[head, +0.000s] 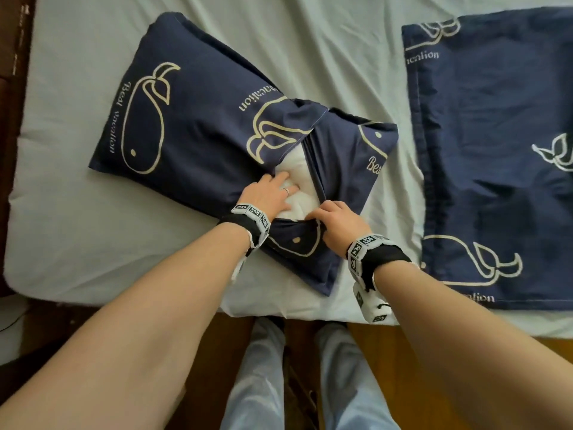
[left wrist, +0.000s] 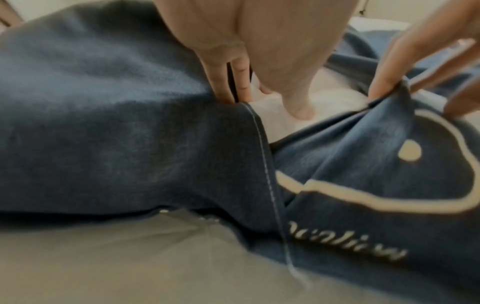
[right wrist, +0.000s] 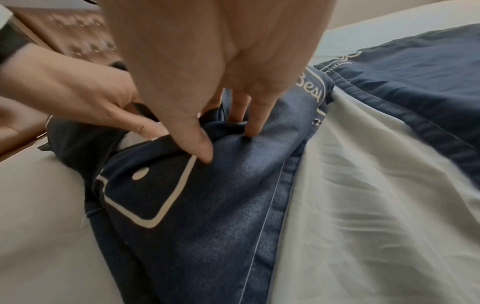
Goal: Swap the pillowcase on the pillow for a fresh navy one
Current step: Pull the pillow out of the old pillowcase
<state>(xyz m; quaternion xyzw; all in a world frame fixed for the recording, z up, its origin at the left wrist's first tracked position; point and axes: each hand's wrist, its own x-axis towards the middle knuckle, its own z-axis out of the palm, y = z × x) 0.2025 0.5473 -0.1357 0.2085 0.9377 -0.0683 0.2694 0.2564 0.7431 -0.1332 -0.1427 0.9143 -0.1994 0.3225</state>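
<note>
A bed with a pale grey-green sheet (head: pixel 325 41) fills the room's view, a wooden floor at its near edge. From the head view, a navy cotton pillowcase printed with cream whale outlines (head: pixel 173 113) lies diagonally on the bed, its envelope flap parted over the white pillow (head: pixel 297 169) inside. The left hand (head: pixel 266 193), fingers spread and fairly straight, presses flat on the exposed white pillow. The right hand (head: pixel 338 225) curls its fingers over a bunched fold of the navy flap beside the opening. A second navy whale-print pillowcase (head: pixel 496 150) lies flat to the right, apart.

The left wrist view shows fingertips (left wrist: pixel 221 90) tucked just under the navy hem, thumb on the white pillow, which the head view hides.

The right wrist view shows thumb and fingers (right wrist: pixel 257 123) pinching gathered navy cloth; a brown tufted headboard (right wrist: pixel 78 35) stands behind, and the left hand partly blocks the opening.
</note>
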